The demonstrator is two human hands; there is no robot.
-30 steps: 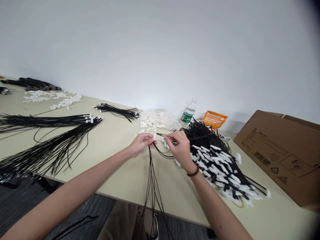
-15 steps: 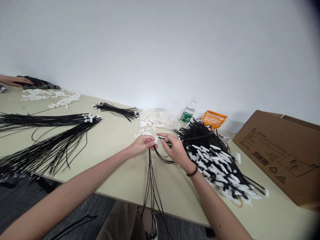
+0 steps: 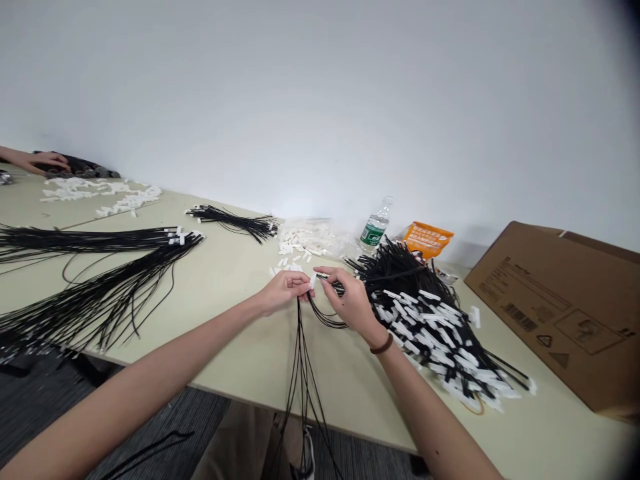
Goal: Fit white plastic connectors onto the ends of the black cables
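Note:
My left hand (image 3: pixel 284 292) pinches a small white plastic connector (image 3: pixel 313 281) between thumb and fingers above the table. From beneath that hand, several thin black cables (image 3: pixel 301 353) hang down over the table's front edge. My right hand (image 3: pixel 351 299) is closed at the connector's right side, its thumb and index finger pinched around black cable ends. More black cables (image 3: pixel 327 321) loop below the two hands. Whether the cable ends sit inside the connector is hidden by my fingers. Loose white connectors (image 3: pixel 295 265) lie just behind my left hand.
A heap of black cables with white connectors (image 3: pixel 440 333) lies to the right, near a cardboard box (image 3: pixel 555 307). Behind are a water bottle (image 3: pixel 375 227) and orange packet (image 3: pixel 429 239). Cable bundles (image 3: pixel 145 283) spread leftward. Another person's hand (image 3: pixel 50 160) touches dark parts at far left.
My hands stay almost in place around the connector. At the far left, the other person's hand has shifted slightly, its fingers now more bent over the dark parts.

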